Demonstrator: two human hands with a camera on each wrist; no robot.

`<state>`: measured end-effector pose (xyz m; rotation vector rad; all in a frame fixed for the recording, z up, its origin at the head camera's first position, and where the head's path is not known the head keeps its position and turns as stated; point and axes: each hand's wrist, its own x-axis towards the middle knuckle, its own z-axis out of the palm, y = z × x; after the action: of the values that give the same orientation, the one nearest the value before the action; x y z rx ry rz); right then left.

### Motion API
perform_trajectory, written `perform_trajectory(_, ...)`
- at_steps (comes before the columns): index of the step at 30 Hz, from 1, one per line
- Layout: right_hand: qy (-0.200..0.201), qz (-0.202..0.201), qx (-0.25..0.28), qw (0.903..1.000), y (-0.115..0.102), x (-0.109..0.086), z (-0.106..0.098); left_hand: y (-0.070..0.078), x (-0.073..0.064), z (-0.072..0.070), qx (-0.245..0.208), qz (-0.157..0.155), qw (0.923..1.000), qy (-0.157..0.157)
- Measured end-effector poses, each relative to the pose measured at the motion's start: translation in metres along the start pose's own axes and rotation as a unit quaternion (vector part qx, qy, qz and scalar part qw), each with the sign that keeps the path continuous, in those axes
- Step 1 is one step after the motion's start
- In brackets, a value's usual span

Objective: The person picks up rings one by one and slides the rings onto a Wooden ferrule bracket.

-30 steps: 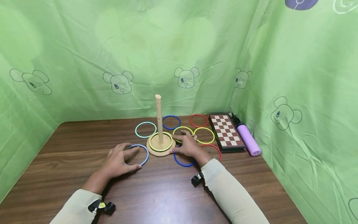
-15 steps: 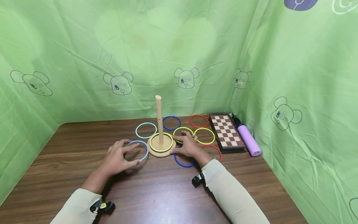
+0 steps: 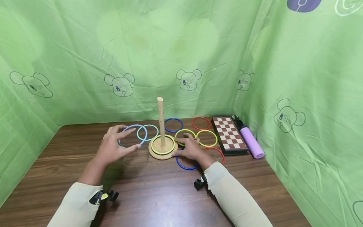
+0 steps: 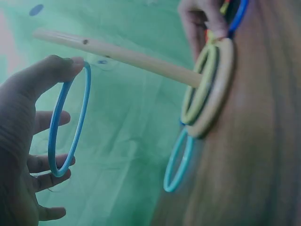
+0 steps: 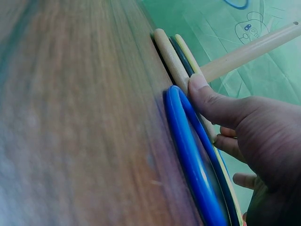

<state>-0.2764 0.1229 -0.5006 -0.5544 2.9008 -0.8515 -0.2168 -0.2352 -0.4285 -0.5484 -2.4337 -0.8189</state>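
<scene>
My left hand (image 3: 111, 143) pinches a light-blue ring (image 4: 51, 136) between thumb and fingers, raised above the table left of the wooden peg stand. The stand has a round base (image 3: 157, 156) and an upright peg (image 3: 161, 116). Around the foot of the peg lies a yellow ring (image 3: 152, 147), with a dark ring showing beneath it in the wrist views. My right hand (image 3: 193, 148) holds the right rim of the base with thumb and index finger. Under that hand, a blue ring (image 5: 181, 141) lies against the base.
A turquoise ring (image 3: 158, 131) lies behind the stand at left, a blue ring (image 3: 173, 118) behind it. Yellow rings (image 3: 217, 138) and red rings (image 3: 201, 117) lie to the right. Beyond them are a checkered board (image 3: 231, 134) and a purple cylinder (image 3: 252, 142). Green curtains surround the table.
My left hand has lifted the light-blue ring off the table, up and slightly away to the left. My right hand stays at the base.
</scene>
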Motion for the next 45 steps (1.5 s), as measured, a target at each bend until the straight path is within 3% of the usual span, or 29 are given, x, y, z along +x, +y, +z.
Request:
perform_trajectory(12, 0.002, 0.002, 0.002, 1.0000, 0.000, 0.001, 0.000, 0.022, 0.043, -0.030, -0.024, 0.027, 0.9978, 0.057)
perform_trajectory(22, 0.002, 0.006, -0.005, 1.0000, 0.000, 0.001, 0.001, 0.046, 0.077, -0.052, -0.050, 0.011, 0.9952, 0.083)
perform_trajectory(37, -0.001, 0.004, -0.002, 1.0000, 0.001, 0.001, 0.001, 0.074, 0.111, -0.051, -0.122, 0.011, 0.9844, 0.127)
perform_trajectory(45, 0.003, -0.002, 0.002, 1.0000, 0.003, 0.002, 0.002, 0.086, 0.124, -0.039, -0.104, -0.012, 0.9905, 0.089)
